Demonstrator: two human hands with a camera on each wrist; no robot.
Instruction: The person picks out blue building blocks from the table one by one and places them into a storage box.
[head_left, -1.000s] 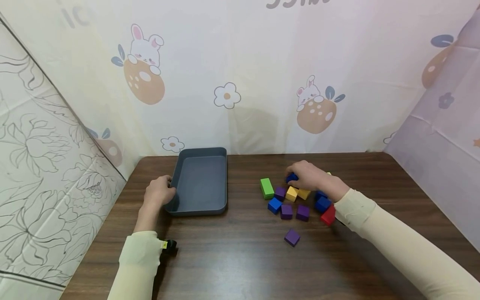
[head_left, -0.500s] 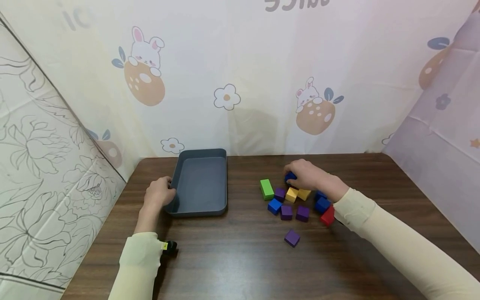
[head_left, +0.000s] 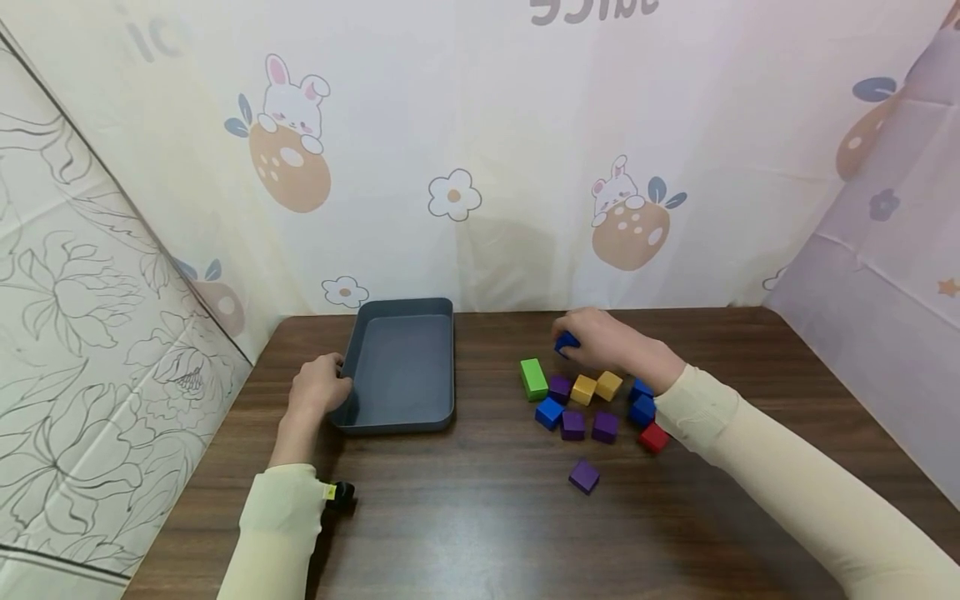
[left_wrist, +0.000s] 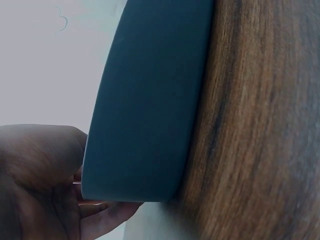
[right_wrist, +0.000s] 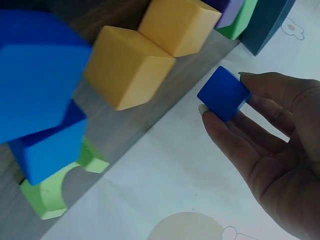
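My right hand (head_left: 596,337) pinches a blue cube (right_wrist: 223,93) between thumb and fingertips, over the back of the table. In the head view the held cube (head_left: 566,342) partly shows beside the fingers. Below that hand lie two yellow cubes (right_wrist: 129,67), a green rectangular block (head_left: 534,379) and several purple cubes (head_left: 572,424). My left hand (head_left: 321,385) holds the left wall of a dark grey rectangular tray (head_left: 452,367). In the left wrist view its fingers (left_wrist: 107,220) reach round the tray's end (left_wrist: 145,125). The tray stands flat with nothing in it.
More blue cubes (head_left: 642,410) and a red block (head_left: 654,437) lie right of the pile. A light green arch block (right_wrist: 52,192) shows in the right wrist view. One purple block (head_left: 584,476) sits nearer the front. A printed curtain (head_left: 517,167) hangs behind the wooden table (head_left: 465,517).
My right hand has lifted the blue cube and moved a little left and back, uncovering more of the yellow cubes. The left hand and tray have stayed put.
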